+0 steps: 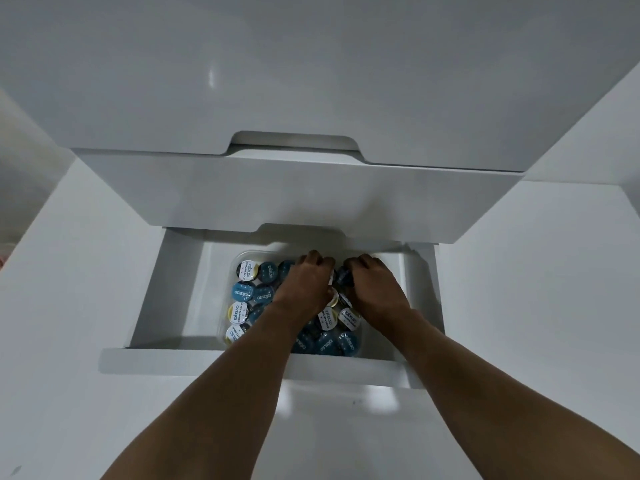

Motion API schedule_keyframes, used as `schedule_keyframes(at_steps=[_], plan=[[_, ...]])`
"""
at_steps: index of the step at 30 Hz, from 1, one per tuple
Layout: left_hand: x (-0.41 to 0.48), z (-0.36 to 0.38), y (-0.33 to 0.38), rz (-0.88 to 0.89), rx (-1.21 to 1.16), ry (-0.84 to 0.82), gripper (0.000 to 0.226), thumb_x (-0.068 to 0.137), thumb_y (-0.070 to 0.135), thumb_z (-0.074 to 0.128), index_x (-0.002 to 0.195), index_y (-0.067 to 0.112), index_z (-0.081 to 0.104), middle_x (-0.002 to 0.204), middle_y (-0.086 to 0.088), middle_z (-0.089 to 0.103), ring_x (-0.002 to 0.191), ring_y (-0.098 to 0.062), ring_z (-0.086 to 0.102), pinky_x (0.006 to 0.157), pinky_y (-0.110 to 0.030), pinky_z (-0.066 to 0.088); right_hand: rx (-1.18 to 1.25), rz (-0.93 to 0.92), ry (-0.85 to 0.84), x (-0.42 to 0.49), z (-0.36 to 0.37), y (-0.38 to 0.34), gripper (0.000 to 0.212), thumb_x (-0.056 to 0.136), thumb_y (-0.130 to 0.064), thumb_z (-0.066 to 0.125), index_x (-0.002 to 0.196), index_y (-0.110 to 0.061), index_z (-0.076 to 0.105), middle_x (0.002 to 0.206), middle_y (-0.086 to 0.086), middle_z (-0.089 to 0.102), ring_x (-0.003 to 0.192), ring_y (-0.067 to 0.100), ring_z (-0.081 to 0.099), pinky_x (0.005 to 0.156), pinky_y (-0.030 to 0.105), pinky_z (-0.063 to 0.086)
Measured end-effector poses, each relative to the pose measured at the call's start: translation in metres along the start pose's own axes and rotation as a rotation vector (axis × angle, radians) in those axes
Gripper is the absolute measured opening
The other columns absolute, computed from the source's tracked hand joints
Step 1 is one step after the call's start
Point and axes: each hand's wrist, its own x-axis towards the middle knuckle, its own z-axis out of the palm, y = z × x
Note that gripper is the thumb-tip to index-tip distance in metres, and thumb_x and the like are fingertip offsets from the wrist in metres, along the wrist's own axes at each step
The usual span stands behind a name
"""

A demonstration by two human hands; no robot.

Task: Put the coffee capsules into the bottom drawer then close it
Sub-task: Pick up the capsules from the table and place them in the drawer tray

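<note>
Forearms (242,393) reach up from the frame's bottom edge into the open bottom drawer (173,292), lower centre. The coffee capsules (249,296) sit there in a clear tub (242,253). The left hand (308,277) curls over them, though I cannot tell whether it grips any. The right hand (375,289) seems to pinch a dark capsule (344,276). Placing looks nearly done. Next: let go, withdraw, push the drawer shut.

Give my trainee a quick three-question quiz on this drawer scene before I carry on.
1. True or false: the white bottom drawer is shut.
2. Pick one: the round blue-lidded and white-lidded coffee capsules lie in A) a clear plastic tub, B) a paper bag, C) a glass jar.
3. Short answer: is the left hand, the right hand, or both hands, down among the capsules?

Key: 1 false, it stands open; 2 A; 3 both.
</note>
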Motion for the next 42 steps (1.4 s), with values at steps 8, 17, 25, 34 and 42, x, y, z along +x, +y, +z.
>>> schedule_keyframes(at_steps=[8,17,25,34,42], plan=[[0.002,0.003,-0.006,-0.005,-0.013,0.037,0.036,0.085,0.013,0.063,0.121,0.008,0.059,0.124,-0.013,0.051,0.114,-0.028,0.050,0.097,-0.032,0.046,-0.072,-0.049,0.001,-0.002,0.006,0.006,0.024,0.095,-0.018,0.046,0.105,-0.011,0.067,0.106,0.010,0.053,0.098,0.025,0.049,0.081,0.026,0.036],[0.003,0.009,-0.009,0.001,0.007,0.062,0.040,0.083,0.001,0.065,0.121,0.011,0.059,0.120,-0.014,0.054,0.110,-0.028,0.054,0.095,-0.032,0.050,-0.053,-0.044,0.024,0.002,0.008,0.007,0.023,0.091,-0.015,0.049,0.101,-0.009,0.068,0.103,0.012,0.064,0.093,0.026,0.057,0.081,0.031,0.043],[-0.001,0.003,-0.005,-0.008,0.012,0.062,0.041,0.084,0.000,0.062,0.123,0.010,0.057,0.123,-0.014,0.053,0.110,-0.027,0.054,0.095,-0.032,0.050,-0.024,-0.019,-0.002,0.000,0.005,0.005,0.023,0.090,-0.011,0.048,0.102,-0.008,0.068,0.104,0.012,0.063,0.095,0.028,0.059,0.082,0.033,0.046],[-0.032,-0.018,0.006,-0.068,0.018,0.123,0.021,0.089,0.008,0.055,0.110,0.007,0.061,0.106,-0.013,0.062,0.096,-0.028,0.060,0.083,-0.040,0.054,-0.031,-0.050,0.063,-0.028,-0.012,0.000,0.024,0.092,-0.023,0.045,0.101,-0.009,0.062,0.100,0.012,0.062,0.091,0.029,0.056,0.074,0.034,0.043],[-0.083,-0.036,0.016,-0.141,0.077,0.166,0.032,0.094,0.022,0.050,0.124,0.011,0.054,0.119,-0.010,0.057,0.106,-0.027,0.055,0.088,-0.037,0.046,-0.064,-0.034,0.061,-0.067,-0.026,-0.018,0.032,0.093,-0.024,0.046,0.118,-0.008,0.058,0.117,0.013,0.059,0.107,0.032,0.053,0.086,0.036,0.043]])
